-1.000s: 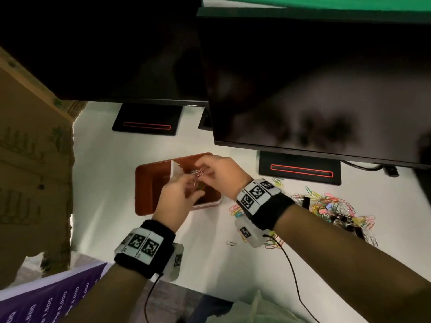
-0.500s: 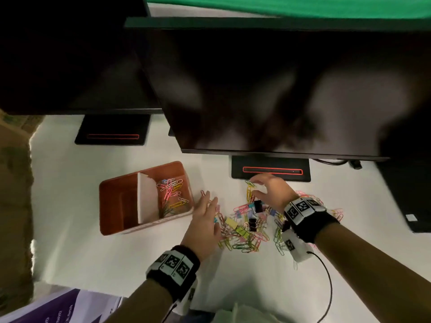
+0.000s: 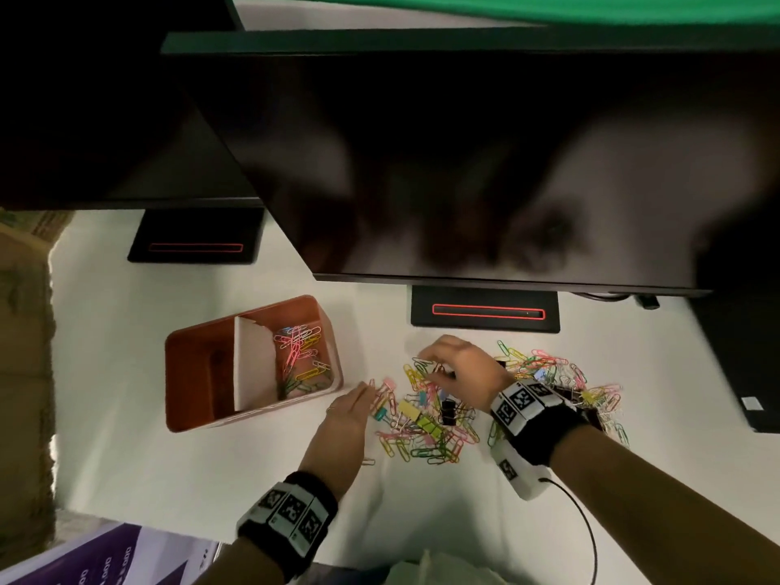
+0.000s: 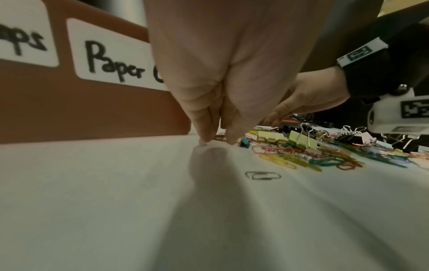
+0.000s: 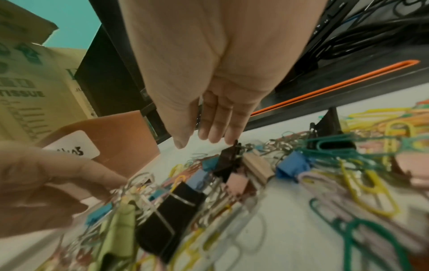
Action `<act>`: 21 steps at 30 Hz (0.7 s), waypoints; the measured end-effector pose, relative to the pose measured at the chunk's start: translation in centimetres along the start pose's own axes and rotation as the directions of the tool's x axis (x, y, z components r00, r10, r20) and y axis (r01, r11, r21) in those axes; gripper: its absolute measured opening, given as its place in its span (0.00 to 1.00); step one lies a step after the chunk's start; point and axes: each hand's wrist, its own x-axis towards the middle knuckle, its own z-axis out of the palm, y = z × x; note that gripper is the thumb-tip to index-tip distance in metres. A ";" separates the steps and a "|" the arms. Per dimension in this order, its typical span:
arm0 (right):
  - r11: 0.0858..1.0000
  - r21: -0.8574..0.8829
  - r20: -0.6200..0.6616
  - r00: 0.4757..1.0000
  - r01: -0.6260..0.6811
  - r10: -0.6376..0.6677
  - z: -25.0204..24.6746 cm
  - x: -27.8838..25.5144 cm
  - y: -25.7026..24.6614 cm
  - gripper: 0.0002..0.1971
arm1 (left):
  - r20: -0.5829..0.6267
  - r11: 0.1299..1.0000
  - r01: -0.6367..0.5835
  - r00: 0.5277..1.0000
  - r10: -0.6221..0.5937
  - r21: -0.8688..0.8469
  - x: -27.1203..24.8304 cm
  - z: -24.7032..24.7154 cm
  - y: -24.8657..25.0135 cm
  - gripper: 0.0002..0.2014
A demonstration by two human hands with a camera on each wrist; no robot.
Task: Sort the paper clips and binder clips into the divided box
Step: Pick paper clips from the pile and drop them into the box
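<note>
The orange-brown divided box (image 3: 198, 386) stands left of centre, split by a white divider (image 3: 253, 365). Its right compartment holds several coloured paper clips (image 3: 300, 357); its left one looks dark and bare. A mixed pile of paper clips and binder clips (image 3: 422, 420) lies right of the box. My left hand (image 3: 363, 392) has straight fingers, their tips on the table at the pile's left edge (image 4: 217, 139). My right hand (image 3: 430, 365) hovers over the pile's far side, fingers extended and holding nothing (image 5: 204, 141), just above a black binder clip (image 5: 228, 161).
A second heap of clips (image 3: 561, 382) lies right of my right wrist. One silver paper clip (image 4: 262, 175) lies alone nearer to me. Two monitors overhang the table; their black bases (image 3: 485, 312) stand behind the pile. A cardboard carton (image 3: 21, 331) is at the left.
A second ago both hands were together over the box's right compartment. They have since moved right to the pile, and the right hand has now shifted slightly left over it.
</note>
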 end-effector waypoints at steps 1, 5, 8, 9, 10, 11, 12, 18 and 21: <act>1.000 0.005 -0.027 1.000 -0.011 0.011 -0.2 0.1 0.1 0.19 | -0.019 1.000 0.000 1.000 -0.001 -0.019 -0.2 0.1 -0.2 0.26; 0.999 -0.042 0.013 1.000 -0.027 0.028 -0.7 0.8 -0.1 0.24 | -0.093 0.996 -0.009 0.996 0.001 -0.088 -0.1 0.4 -0.4 0.23; 0.991 -0.137 0.119 0.993 0.003 0.014 -0.2 1.4 -0.6 0.27 | -0.148 0.991 -0.001 0.989 -0.019 -0.135 0.6 0.8 -0.2 0.19; 0.987 -0.162 0.134 0.991 0.000 0.022 0.0 1.6 -0.9 0.27 | -0.161 0.988 0.004 0.986 -0.030 -0.156 0.8 0.9 -0.2 0.18; 0.985 -0.170 0.138 0.990 -0.012 0.036 0.2 1.8 -1.0 0.26 | -0.177 0.985 0.009 0.983 -0.040 -0.173 1.1 1.1 -0.1 0.16; 0.985 -0.168 0.137 0.989 -0.027 0.051 0.3 2.0 -1.2 0.25 | -0.198 0.983 0.011 0.979 -0.048 -0.185 1.3 1.2 0.0 0.15; 0.985 -0.169 0.135 0.989 -0.039 0.062 0.4 2.2 -1.4 0.23 | -0.221 0.981 0.013 0.974 -0.057 -0.195 1.5 1.3 0.2 0.13; 0.983 -0.163 0.159 0.981 -0.083 0.109 0.6 2.7 -2.4 0.15 | -0.225 0.961 0.095 0.962 -0.156 -0.260 2.2 1.6 0.6 0.09; 0.977 -0.162 0.178 0.969 -0.141 0.169 0.6 2.9 -2.7 0.17 | -0.200 0.947 0.136 0.959 -0.199 -0.292 2.4 1.5 0.9 0.11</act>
